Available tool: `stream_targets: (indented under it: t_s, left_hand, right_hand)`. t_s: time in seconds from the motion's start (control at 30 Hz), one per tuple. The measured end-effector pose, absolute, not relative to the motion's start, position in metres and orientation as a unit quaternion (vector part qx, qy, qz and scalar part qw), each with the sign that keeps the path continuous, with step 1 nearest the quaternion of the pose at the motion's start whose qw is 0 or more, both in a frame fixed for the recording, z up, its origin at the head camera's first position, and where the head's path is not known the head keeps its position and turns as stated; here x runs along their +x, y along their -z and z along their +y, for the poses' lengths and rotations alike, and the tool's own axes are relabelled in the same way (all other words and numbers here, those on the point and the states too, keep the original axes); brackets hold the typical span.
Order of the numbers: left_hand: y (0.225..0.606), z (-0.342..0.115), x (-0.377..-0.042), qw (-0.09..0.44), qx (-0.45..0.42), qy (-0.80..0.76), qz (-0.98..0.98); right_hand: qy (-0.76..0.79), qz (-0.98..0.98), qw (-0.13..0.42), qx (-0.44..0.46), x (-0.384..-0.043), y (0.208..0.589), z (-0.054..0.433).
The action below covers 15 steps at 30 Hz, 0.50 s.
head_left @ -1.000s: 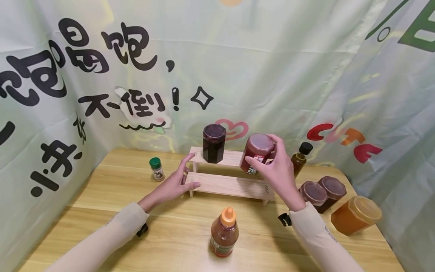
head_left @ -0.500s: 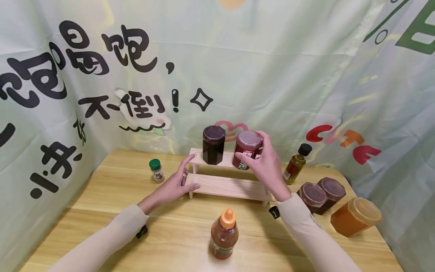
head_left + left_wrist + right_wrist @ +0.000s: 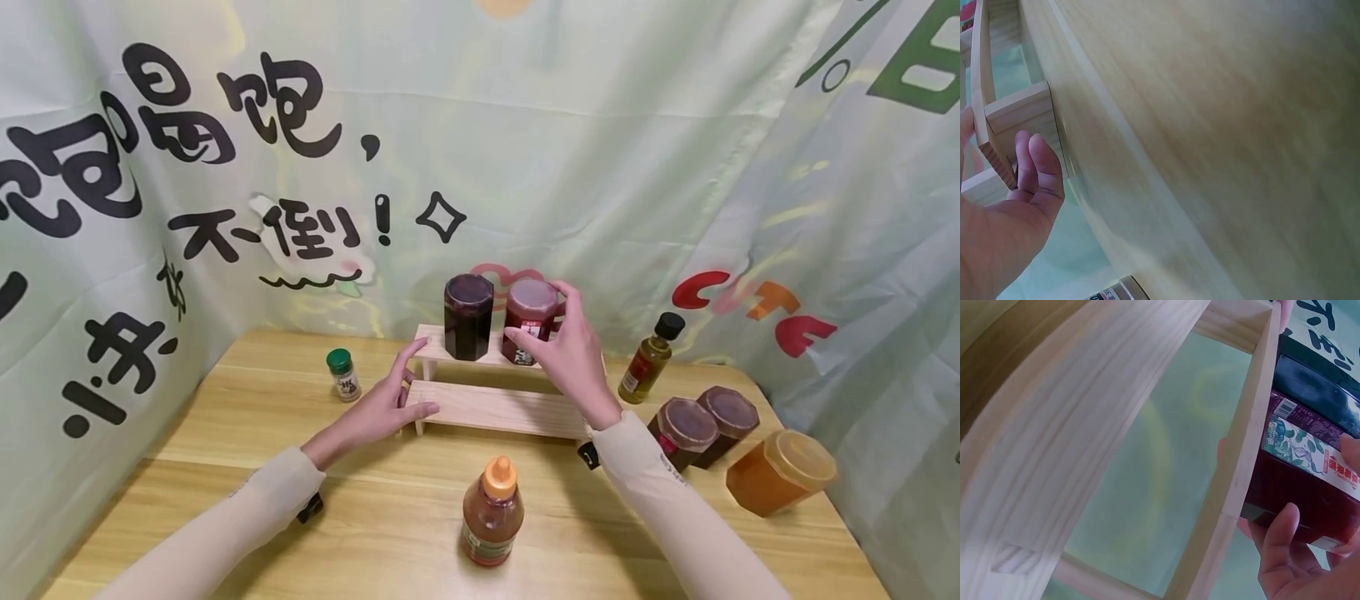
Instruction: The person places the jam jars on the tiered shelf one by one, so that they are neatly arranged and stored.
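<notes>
A red jar stands upright at the upper shelf of a wooden rack, grasped between the right hand's thumb and fingers. Just beside it on the rack is a dark jar. The left hand grips the rack's left end. Left of the rack: a green-capped shaker; in front, an orange-capped bottle; right, an oil bottle.

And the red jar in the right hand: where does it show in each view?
Head: the red jar is just right of centre, held by the right hand.
Left wrist: can't tell; the red patch in the upper-left corner is too cut off.
Right wrist: at the right side, just below the dark jar.
Shared landmark: the wooden stand.
</notes>
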<state>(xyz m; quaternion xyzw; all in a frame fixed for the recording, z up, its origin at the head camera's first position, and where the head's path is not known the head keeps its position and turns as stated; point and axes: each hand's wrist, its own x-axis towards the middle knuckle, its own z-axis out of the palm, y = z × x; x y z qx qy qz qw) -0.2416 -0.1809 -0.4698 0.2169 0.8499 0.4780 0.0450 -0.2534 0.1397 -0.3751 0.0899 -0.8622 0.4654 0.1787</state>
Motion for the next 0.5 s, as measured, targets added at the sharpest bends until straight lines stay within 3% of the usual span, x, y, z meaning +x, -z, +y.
stream_targets:
  t_s: [0.5]
  left_hand:
    - [0.4699, -0.1815, -0.2421, 0.045, 0.218, -0.479, 0.849]
  right_hand:
    - [-0.499, -0.853, 0.132, 0.079, -0.2472, 0.3753, 0.1423]
